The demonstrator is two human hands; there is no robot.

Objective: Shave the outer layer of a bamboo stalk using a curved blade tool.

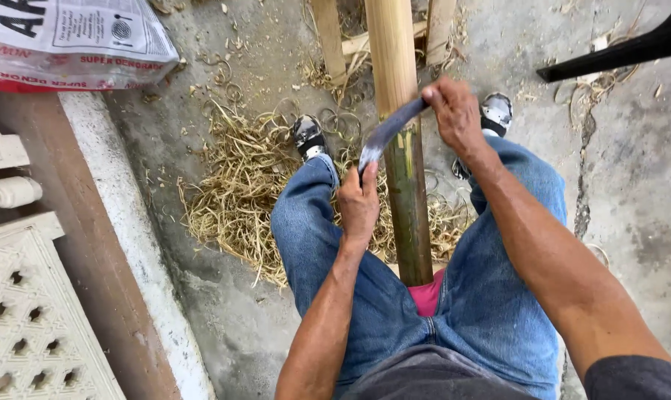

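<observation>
Bamboo pole (403, 148) runs near-to-far between the knees, braced for scraping. Shavings (235, 189) lie heaped on the floor, left. Curved blade (386, 133) lies across the pole; right hand (454, 111) and left hand (359, 200) each fist one end for two-handed control.

This looks like an outdoor yard or porch of a home used as a makeshift craft workspace. The rough, cracked grey concrete floor (632, 192) is littered with a heap of pale curled bamboo shavings (235, 196). On the left runs a brown-and-white masonry ledge (105, 244) with white patterned ventilation blocks (24, 311), and a printed plastic sack (68, 37) lies far left.
</observation>
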